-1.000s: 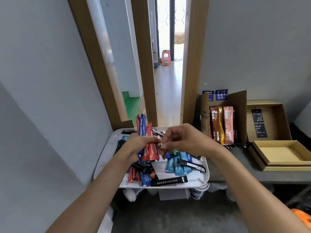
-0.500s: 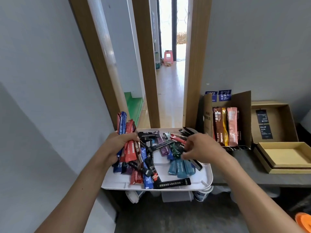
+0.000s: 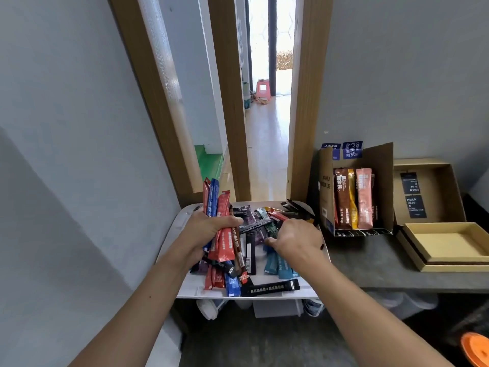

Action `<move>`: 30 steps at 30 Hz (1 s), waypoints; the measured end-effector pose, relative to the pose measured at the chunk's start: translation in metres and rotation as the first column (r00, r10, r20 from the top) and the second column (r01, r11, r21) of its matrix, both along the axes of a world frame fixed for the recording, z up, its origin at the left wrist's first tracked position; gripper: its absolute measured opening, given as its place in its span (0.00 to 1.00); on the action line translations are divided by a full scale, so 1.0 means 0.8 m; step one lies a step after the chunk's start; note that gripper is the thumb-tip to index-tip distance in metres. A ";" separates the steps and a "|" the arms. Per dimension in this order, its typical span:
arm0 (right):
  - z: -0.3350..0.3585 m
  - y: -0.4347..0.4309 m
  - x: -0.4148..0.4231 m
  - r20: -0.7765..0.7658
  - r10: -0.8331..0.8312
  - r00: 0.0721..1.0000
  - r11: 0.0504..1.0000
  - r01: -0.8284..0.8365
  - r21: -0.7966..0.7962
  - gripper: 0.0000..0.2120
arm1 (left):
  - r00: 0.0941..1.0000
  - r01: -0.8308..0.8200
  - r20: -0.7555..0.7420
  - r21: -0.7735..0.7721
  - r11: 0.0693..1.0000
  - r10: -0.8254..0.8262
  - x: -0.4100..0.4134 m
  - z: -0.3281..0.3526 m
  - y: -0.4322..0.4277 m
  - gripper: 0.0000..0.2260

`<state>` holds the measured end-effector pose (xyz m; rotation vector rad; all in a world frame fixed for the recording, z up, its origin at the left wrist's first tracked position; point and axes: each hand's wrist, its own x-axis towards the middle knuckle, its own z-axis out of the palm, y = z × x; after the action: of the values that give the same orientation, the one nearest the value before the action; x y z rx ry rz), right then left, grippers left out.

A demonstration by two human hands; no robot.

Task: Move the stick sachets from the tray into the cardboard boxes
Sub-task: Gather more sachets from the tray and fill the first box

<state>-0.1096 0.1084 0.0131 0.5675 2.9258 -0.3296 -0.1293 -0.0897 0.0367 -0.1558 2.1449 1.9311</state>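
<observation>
Pointing up: sachets (image 3: 223, 207) in left hand (image 3: 207, 229)

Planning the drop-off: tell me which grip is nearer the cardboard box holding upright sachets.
Right. The right grip sits over the tray's right side, just left of the cardboard box; the left grip, holding a sachet bundle, is farther, at the tray's left side.

Reaches both bare forearms forward from the bottom edge, converging toward the middle. Grips in the left hand (image 3: 209, 230) a bundle of red, blue and brown foil stick sachets (image 3: 224, 247), fingers wrapped across its front, held roughly upright. Holds the right hand (image 3: 293, 241) palm down just beside it, fingers curled downward and leftward; cannot tell whether anything is pinched beneath.
</observation>
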 end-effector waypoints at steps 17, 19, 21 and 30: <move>0.024 0.047 0.004 -0.140 -0.050 0.989 0.922 -0.008 -0.388 0.15 | 1.000 0.010 0.025 0.037 0.999 -0.011 -0.002 -0.010 0.027 0.17; 0.041 0.056 0.007 -0.200 -0.058 0.978 0.896 -0.037 -0.442 0.12 | 0.999 0.021 0.027 0.077 0.997 -0.023 0.000 -0.012 0.033 0.16; 0.053 0.057 0.009 -0.235 -0.066 0.970 0.842 -0.072 -0.534 0.12 | 0.999 0.029 0.031 0.139 0.990 -0.034 0.002 -0.012 0.043 0.16; 0.053 0.040 0.015 -0.342 0.173 0.924 0.843 -0.318 -0.433 0.10 | 0.995 -0.097 0.011 0.391 0.915 0.101 -0.008 -0.008 0.073 0.24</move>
<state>-0.0974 0.1402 0.0556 0.0614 2.9503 -1.1535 -0.1359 -0.0316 0.0305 -0.1822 1.7363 2.3760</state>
